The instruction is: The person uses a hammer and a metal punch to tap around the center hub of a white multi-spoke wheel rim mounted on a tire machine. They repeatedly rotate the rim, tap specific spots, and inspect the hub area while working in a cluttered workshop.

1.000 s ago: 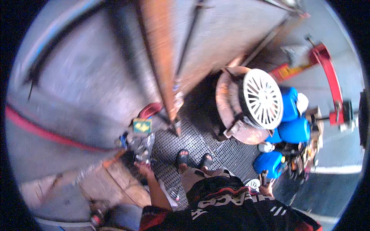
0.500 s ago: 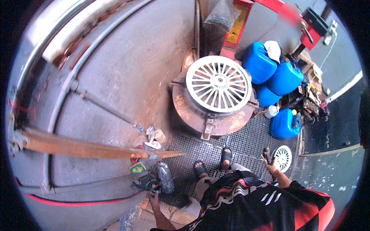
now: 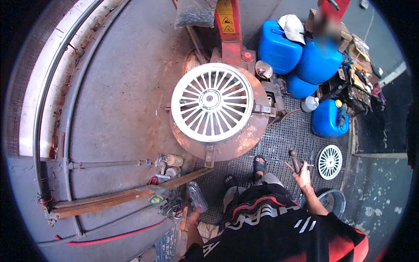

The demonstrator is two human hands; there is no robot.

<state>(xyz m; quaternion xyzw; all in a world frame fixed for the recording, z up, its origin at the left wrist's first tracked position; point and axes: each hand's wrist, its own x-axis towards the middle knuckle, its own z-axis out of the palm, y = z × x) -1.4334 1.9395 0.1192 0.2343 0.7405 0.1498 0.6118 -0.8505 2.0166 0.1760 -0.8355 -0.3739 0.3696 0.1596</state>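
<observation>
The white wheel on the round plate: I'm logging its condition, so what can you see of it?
The white wheel has a circular rim, many slim straight spokes with open gaps between, and a round hub with a dark centre. It looks like painted metal, with no tyre on it. It lies face up, roughly flat, on the rust-stained round plate, covering much of it. A metal clamp block stands by its right edge; whether they touch, I cannot tell.

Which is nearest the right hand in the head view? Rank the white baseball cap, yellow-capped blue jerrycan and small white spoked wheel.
From the right hand:
1. Small white spoked wheel: just right.
2. Yellow-capped blue jerrycan: ahead, rightward.
3. White baseball cap: farthest ahead, near the picture's top.
</observation>
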